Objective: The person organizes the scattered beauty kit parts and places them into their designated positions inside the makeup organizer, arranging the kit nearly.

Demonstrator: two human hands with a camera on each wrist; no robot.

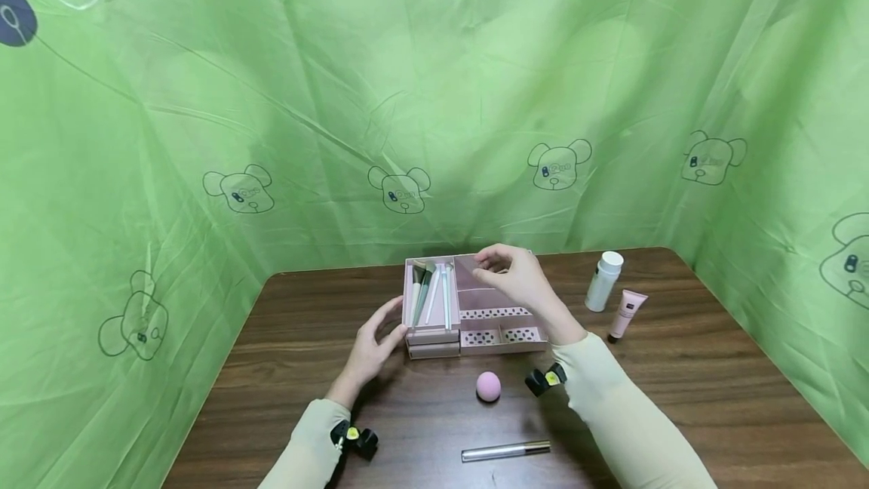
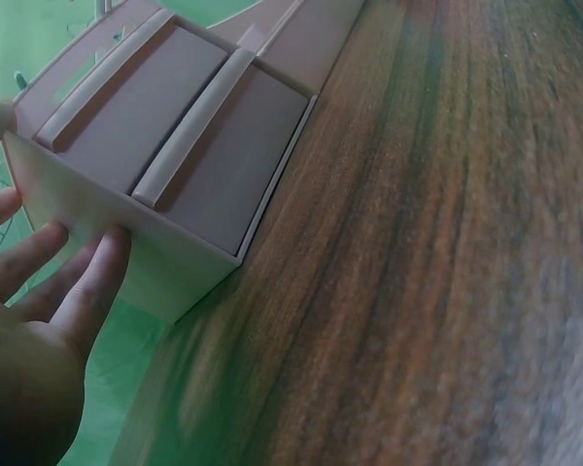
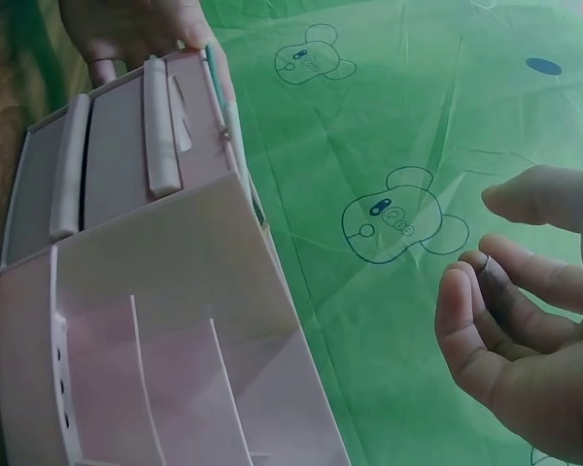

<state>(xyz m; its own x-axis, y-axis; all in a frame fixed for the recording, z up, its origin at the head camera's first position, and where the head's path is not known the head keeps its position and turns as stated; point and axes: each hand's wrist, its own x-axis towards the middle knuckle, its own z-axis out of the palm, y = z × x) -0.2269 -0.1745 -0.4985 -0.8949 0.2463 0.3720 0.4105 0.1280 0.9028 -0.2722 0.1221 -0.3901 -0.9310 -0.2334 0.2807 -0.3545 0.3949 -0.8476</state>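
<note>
A pink desktop organizer [image 1: 482, 298] stands near the back of the table, with makeup brushes [image 1: 433, 296] leaning in its left compartment above two drawers [image 2: 238, 150]. My left hand [image 1: 370, 349] rests on the organizer's left side; in the left wrist view its fingertips touch the side wall and the thumb is at the front corner. Above the right compartments hovers my right hand [image 1: 519, 278], fingers loosely bent and nothing between them. The right wrist view shows that hand [image 3: 525, 311] beside the stepped dividers [image 3: 180, 388]. It hides part of the organizer's back right in the head view.
A pink ball-shaped sponge [image 1: 488, 386] lies in front of the organizer, and a slim silver tube [image 1: 505, 451] lies nearer the front. To the right stand a white bottle [image 1: 603, 283] and a small pink tube [image 1: 627, 314]. A green curtain [image 1: 462, 112] surrounds the table.
</note>
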